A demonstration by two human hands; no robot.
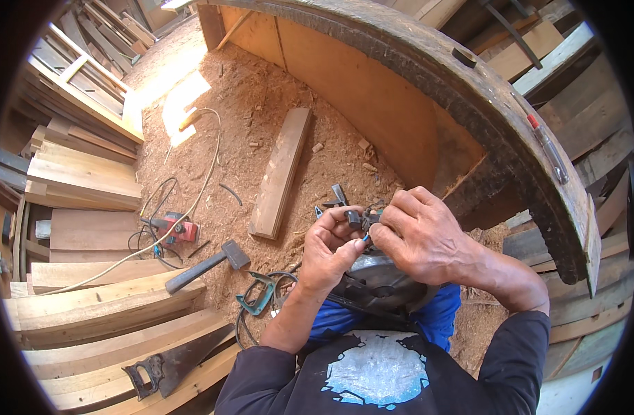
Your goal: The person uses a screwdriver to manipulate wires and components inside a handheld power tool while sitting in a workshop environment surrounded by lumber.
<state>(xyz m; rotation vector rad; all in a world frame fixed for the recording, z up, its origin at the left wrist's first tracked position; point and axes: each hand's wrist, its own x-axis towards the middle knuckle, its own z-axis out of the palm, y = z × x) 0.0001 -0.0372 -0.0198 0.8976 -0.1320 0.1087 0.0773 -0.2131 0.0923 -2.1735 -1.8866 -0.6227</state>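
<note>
My left hand [332, 250] is closed, its thumb and fingers pinching a small black part [354, 220] with a thin blue wire-like piece showing by the thumb tip. Right against it, my right hand [420, 238] is closed too, its fingertips bent over the same small dark parts. What exactly those fingertips grip is hidden. Below both hands, a power tool with a round, dark metal guard [380, 285] rests on my lap over blue trousers. Just beyond the left fingers is a dark metal piece [340, 194], too small to name.
A hammer [207, 267], handsaw [175, 363] and stacked planks [99, 290] lie to the left. A teal tool housing [256, 294] with black cable sits nearby. Beyond are a red power tool [182, 228] and a board [282, 173] on sawdust. A screwdriver [548, 149] lies on the curved bench [469, 90].
</note>
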